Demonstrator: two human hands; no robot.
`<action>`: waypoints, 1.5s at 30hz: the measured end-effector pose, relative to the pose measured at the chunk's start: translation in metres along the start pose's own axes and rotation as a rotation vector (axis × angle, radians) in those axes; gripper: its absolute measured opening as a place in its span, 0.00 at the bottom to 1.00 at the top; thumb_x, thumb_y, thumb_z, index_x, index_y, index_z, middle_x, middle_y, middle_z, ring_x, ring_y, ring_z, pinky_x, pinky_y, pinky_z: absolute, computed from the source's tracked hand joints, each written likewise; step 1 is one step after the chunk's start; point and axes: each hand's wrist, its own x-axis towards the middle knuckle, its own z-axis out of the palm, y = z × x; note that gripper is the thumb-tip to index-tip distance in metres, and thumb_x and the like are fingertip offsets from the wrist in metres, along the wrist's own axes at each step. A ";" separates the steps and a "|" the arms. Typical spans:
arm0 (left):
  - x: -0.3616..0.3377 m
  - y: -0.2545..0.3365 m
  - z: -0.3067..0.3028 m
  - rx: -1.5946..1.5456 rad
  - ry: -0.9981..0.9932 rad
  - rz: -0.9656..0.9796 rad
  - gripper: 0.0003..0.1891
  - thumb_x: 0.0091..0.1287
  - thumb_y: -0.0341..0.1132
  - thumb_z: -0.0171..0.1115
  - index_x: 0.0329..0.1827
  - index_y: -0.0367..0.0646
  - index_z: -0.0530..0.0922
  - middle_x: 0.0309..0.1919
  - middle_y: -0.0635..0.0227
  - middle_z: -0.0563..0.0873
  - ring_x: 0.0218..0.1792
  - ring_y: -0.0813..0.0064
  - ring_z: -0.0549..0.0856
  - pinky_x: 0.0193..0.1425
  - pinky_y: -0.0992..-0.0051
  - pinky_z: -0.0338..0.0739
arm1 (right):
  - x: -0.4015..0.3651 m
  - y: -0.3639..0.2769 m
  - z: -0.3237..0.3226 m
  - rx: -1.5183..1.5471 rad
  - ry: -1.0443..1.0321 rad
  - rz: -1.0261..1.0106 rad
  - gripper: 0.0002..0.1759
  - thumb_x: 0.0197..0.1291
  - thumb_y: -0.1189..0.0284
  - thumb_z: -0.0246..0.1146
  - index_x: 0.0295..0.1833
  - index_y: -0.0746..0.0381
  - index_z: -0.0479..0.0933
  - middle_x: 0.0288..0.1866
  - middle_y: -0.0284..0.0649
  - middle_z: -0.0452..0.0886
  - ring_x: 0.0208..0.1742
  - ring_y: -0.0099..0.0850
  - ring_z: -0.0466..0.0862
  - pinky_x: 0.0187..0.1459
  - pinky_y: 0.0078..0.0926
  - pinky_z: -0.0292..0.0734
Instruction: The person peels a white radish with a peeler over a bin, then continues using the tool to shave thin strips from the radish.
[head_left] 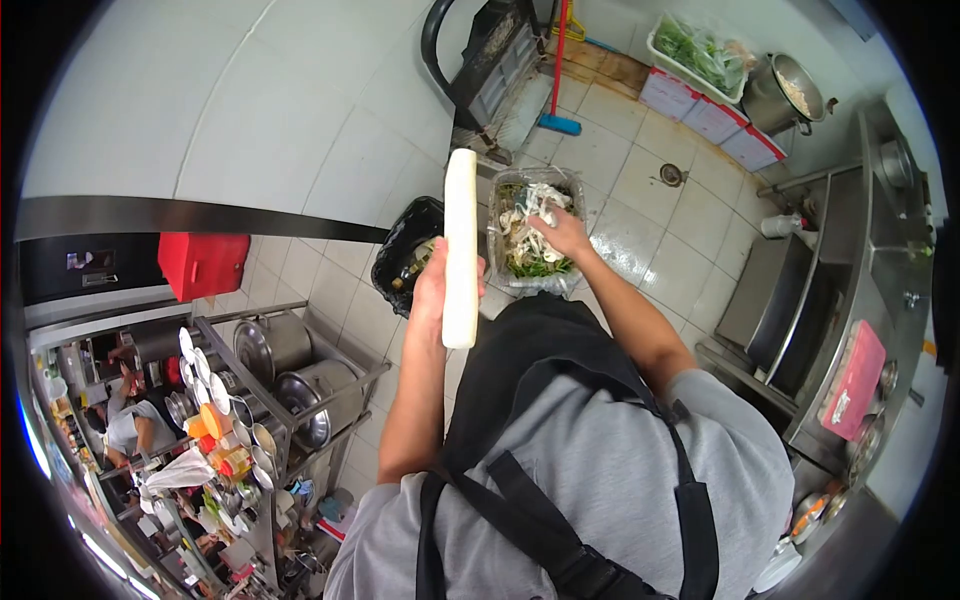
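Observation:
A long, pale, peeled vegetable (461, 250) stands lengthwise in my left hand (432, 283), whose fingers are wrapped round it. Below and behind it is a black-lined bin (385, 262) with scraps inside. My right hand (562, 232) reaches into a clear plastic-lined container (583, 192) and touches whitish, crumpled material (540, 204) lying over green leaves (536, 266). The right fingertips are partly hidden in this material, and what they grip cannot be made out.
A blue-headed broom (560, 124) rests on the tiled floor. At the upper right are a basket of greens (700, 58) and a metal pot (778, 95). Steel sinks (800, 290) line the right side. A rack (330, 385) and a red box (203, 265) are left; a co-worker (135, 428) is farther left.

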 end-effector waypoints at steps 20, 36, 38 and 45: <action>0.032 -0.005 -0.011 -0.132 -0.037 -0.018 0.28 0.71 0.61 0.41 0.45 0.40 0.72 0.28 0.62 0.79 0.23 0.72 0.80 0.23 0.75 0.77 | -0.187 -0.141 -0.074 -0.216 -0.213 -1.063 0.20 0.61 0.67 0.61 0.60 0.46 0.76 0.26 0.37 0.71 0.22 0.36 0.76 0.25 0.33 0.75; -0.010 -0.020 -0.008 -0.111 -0.048 -0.157 0.25 0.74 0.56 0.40 0.49 0.41 0.72 0.28 0.62 0.79 0.20 0.72 0.79 0.20 0.77 0.74 | -0.059 -0.108 -0.046 -0.016 -0.107 -0.910 0.17 0.65 0.68 0.56 0.57 0.59 0.77 0.35 0.48 0.81 0.38 0.48 0.81 0.42 0.39 0.76; -0.013 -0.020 -0.009 -0.152 -0.058 -0.187 0.25 0.74 0.56 0.40 0.48 0.40 0.72 0.28 0.61 0.79 0.20 0.72 0.79 0.20 0.76 0.74 | -0.015 -0.093 -0.037 -0.143 0.063 -0.869 0.18 0.64 0.66 0.56 0.57 0.60 0.77 0.36 0.49 0.82 0.40 0.48 0.81 0.45 0.39 0.76; -0.028 -0.015 -0.006 -0.080 -0.064 -0.102 0.25 0.74 0.56 0.41 0.49 0.40 0.71 0.29 0.61 0.78 0.21 0.72 0.78 0.21 0.76 0.75 | 0.018 -0.016 -0.014 0.393 -0.473 0.175 0.18 0.72 0.63 0.46 0.56 0.65 0.71 0.31 0.47 0.82 0.23 0.28 0.81 0.20 0.24 0.76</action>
